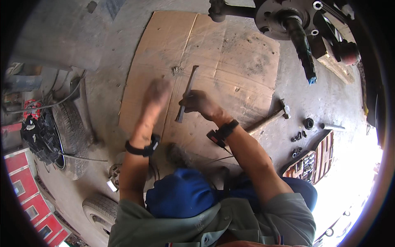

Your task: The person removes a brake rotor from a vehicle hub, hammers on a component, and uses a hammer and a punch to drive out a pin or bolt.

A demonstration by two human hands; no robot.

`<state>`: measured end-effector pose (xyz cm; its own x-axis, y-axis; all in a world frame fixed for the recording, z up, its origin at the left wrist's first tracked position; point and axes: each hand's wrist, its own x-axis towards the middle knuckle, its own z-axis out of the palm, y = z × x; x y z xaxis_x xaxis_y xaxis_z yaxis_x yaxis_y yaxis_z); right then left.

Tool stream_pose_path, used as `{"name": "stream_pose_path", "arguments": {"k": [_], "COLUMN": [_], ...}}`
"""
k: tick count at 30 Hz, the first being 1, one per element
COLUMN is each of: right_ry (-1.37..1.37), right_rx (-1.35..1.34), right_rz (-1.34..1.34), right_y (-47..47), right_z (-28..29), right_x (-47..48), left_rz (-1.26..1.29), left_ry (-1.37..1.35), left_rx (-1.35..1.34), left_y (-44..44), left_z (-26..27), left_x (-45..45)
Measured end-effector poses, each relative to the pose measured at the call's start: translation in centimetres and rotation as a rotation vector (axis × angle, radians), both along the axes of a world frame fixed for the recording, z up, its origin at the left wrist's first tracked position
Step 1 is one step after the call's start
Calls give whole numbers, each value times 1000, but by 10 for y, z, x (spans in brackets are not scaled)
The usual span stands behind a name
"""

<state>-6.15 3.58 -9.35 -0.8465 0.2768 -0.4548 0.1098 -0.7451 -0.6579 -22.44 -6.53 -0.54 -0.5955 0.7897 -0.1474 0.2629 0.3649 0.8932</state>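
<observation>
My right hand (pixel 197 102) grips a slim dark metal bar (pixel 192 78), which has a flared, chisel-like end pointing back toward me. The bar is held above a flattened, dirty cardboard sheet (pixel 148 49) on the floor. Just left of it, my left hand (pixel 159 91) is raised over the same cardboard and blurred by motion; its fingers cannot be made out. Both wrists wear black straps. A hammer (pixel 264 122) with a wooden handle lies to the right of my right forearm, partly on the cardboard, its head on the concrete.
At upper right, a wheel hub (pixel 271 21) and greasy shaft (pixel 301 51) overhang the floor near a wooden block (pixel 336 63). A bearing (pixel 308 123), metal tube (pixel 332 127) and open socket case (pixel 304 166) lie right. Tyres (pixel 72 139) and red drawers (pixel 29 182) stand left.
</observation>
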Motion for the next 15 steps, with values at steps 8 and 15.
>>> {"name": "stream_pose_path", "arguments": {"k": [8, 15], "right_ry": [264, 178], "right_rx": [469, 517], "right_rz": [67, -227], "right_y": [27, 63], "right_z": [94, 150], "right_x": [-15, -47], "left_rz": [-11, 30], "left_ry": [-96, -226], "left_rx": [89, 177], "left_y": [-22, 32], "left_z": [-7, 82], "left_x": [42, 13]}}
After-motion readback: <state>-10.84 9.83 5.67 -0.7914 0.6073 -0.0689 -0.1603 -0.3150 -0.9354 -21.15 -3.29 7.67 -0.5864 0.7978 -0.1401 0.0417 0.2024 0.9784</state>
